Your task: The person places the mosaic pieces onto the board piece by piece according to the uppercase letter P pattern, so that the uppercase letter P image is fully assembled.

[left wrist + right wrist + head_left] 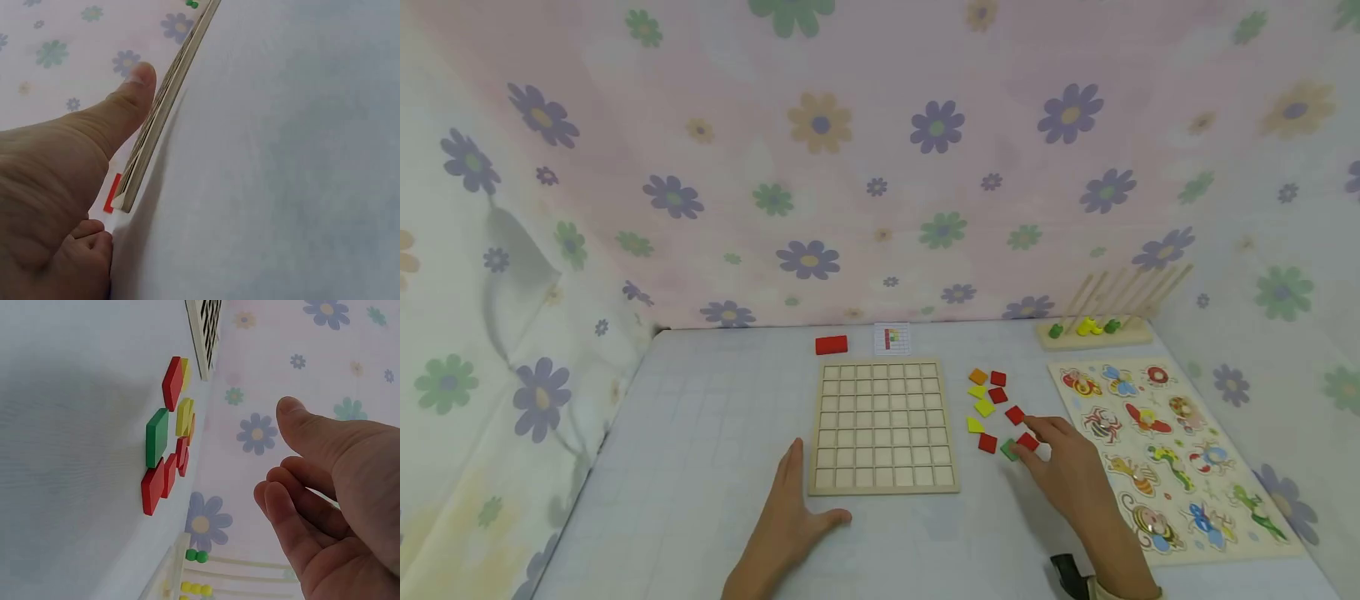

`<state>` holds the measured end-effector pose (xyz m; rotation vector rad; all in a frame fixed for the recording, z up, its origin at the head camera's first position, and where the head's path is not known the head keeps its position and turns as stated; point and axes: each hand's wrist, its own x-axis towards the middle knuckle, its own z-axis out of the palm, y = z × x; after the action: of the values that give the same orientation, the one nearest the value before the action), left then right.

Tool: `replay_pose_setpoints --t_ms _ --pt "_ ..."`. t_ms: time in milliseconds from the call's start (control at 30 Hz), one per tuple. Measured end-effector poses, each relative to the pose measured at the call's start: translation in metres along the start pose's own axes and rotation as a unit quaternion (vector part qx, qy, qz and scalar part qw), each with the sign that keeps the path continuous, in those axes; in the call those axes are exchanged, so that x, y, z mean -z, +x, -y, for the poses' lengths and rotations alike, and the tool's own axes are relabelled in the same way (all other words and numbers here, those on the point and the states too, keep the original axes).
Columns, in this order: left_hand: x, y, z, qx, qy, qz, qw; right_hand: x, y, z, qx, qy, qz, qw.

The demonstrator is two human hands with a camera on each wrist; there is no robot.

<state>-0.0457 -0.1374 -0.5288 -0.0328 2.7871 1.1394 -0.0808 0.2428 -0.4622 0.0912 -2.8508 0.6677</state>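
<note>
A wooden grid board (884,491) lies flat on the table, its small squares bare. My left hand (796,512) is at the board's lower left corner, fingers straight along the left side and thumb spread below the front edge; the thumb (128,103) overlaps the board's edge in the left wrist view. Over the loose tiles right of the board hovers my right hand (1067,467), thumb and fingers apart and holding nothing. Nearest its fingertips are a green tile (157,439) and red tiles (152,489). Yellow tiles (985,407) and an orange tile (977,377) lie farther back.
Behind the board are a red block (831,345) and a small pattern card (892,338). To the right lie an insect picture puzzle (1232,546) and a pegged wooden stand (1097,335) with green and yellow beads. Flowered cloth (865,167) walls the table at back and sides.
</note>
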Motion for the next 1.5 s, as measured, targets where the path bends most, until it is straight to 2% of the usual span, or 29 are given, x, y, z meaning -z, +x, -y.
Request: replay_pose_setpoints --t_ms 167,433,667,933,1167,1367,1500 --pt "-0.003 0.006 0.000 -0.009 -0.006 -0.012 0.9999 -0.002 0.011 -0.003 -0.004 0.004 0.018 0.9998" --pt "-0.004 0.012 -0.005 -0.012 0.002 -0.014 0.9998 -0.011 0.027 -0.006 -0.010 0.009 0.047 0.9988" --pt "-0.008 0.021 -0.009 -0.020 0.015 -0.016 0.9996 -0.021 0.041 -0.010 -0.005 0.011 0.052 0.9986" --pt "-0.014 0.024 -0.013 -0.026 0.021 -0.015 0.9993 -0.029 0.046 -0.008 -0.030 0.027 0.085 0.9956" --pt "-0.016 0.027 -0.015 -0.026 0.036 -0.019 0.9988 -0.038 0.049 -0.005 -0.014 0.035 0.104 0.9938" --pt "-0.018 0.029 -0.015 -0.017 0.039 -0.020 0.9989 -0.045 0.053 -0.001 -0.013 0.028 0.124 0.9918" --pt "-0.018 0.031 -0.015 -0.022 0.047 -0.025 0.9984 -0.049 0.055 0.002 -0.019 0.024 0.142 0.9894"
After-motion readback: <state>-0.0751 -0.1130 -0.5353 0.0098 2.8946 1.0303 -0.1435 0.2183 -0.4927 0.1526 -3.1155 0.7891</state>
